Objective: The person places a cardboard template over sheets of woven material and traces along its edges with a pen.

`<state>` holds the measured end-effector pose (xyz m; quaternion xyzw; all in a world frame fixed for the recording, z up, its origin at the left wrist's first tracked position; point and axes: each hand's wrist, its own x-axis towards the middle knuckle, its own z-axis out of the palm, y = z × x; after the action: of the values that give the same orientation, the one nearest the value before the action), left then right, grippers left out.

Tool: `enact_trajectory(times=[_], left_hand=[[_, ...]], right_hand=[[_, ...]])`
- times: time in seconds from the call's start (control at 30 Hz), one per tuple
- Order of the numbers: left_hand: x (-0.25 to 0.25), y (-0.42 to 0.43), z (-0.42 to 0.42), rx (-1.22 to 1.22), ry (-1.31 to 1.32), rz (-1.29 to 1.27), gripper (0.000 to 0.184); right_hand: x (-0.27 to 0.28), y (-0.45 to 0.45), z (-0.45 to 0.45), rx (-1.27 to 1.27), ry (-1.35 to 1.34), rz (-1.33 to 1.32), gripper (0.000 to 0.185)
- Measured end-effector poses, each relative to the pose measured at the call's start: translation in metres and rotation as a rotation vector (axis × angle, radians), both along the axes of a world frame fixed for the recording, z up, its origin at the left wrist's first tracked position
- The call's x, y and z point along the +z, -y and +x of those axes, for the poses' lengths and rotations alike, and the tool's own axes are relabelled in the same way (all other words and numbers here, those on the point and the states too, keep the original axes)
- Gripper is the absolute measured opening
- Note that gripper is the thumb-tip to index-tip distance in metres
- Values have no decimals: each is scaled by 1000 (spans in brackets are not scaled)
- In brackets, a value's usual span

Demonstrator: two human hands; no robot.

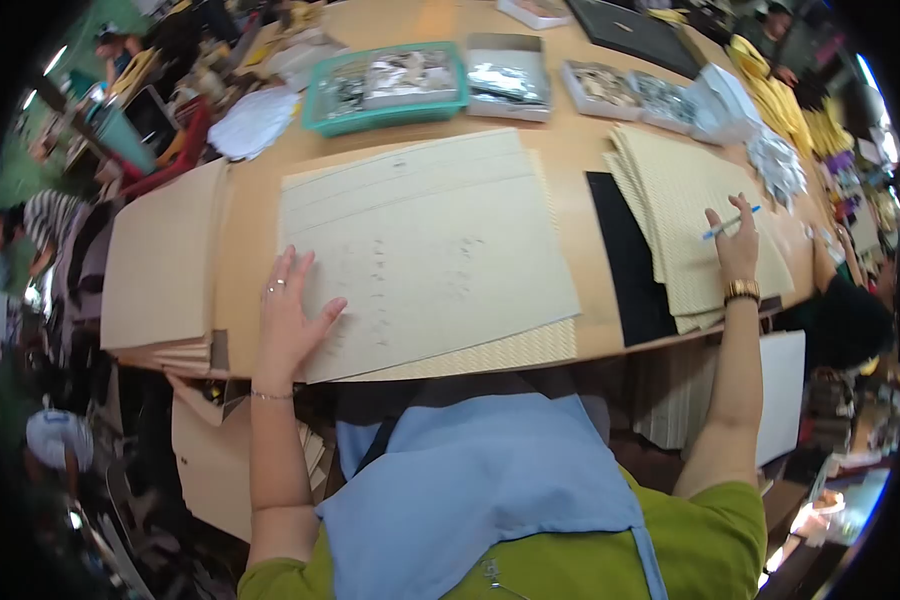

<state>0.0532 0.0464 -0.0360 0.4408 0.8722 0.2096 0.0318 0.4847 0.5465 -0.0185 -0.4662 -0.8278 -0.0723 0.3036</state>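
Observation:
A large cream sheet [430, 260] with ruled lines and rows of small marks lies in front of me. Beneath it, a woven-textured sheet [540, 347] shows along the right and lower edges. My left hand [298, 318] rests on the left part of the cream sheet, fingers spread and nothing in them. Over at the right, my right hand [738, 248] holds a blue pen [718, 232] above a fanned stack of textured sheets [685, 185]. A black sheet [625, 270] lies partly under that stack.
Another stack of cream sheets [160, 265] sits at the table's left. Along the back stand a green tray [375, 122], a white box [510, 108] with silvery packets, and smaller boxes [605, 105]. A co-worker's dark sleeve [850, 310] is at the right.

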Motion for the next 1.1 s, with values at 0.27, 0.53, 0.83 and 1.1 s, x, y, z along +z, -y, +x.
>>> enact_trajectory(times=[0.27,0.53,0.83,1.1], left_hand=[[-13,14,-8,80,-120,-199,97],[-13,-11,21,114,-77,-194,99],[-11,-53,39,198,127,-103,100],[-23,-49,-60,207,11,-151,82]], right_hand=[[0,194,-141,511,124,-570,56],[-5,155,-153,410,-544,-1219,61],[26,156,-128,470,-583,-1125,54],[-29,184,-133,521,-608,-1049,62]])
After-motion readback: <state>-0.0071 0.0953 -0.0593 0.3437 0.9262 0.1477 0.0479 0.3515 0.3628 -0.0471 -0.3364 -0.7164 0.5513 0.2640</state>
